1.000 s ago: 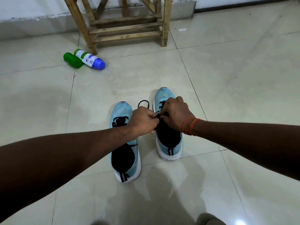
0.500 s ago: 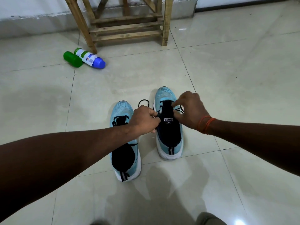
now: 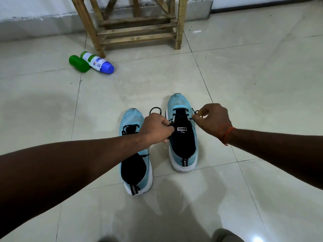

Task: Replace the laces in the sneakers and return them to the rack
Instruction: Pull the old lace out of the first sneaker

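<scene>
**Floor work: lace pulled both ways on right sneaker**

Head view. Pale tiled floor carries both sneakers side by side, toes toward the wooden rack and heels toward the person, so the eyelets face up within reach. Left hand pinches the black lace at the inner edge of the right sneaker. Right hand pinches it at the outer edge. Both sets of fingers are curled closed on the cord. Opposed pulls probably seat the lace evenly. Left sneaker stands just beside, under the left forearm. Two bottles lie near the rack.
</scene>
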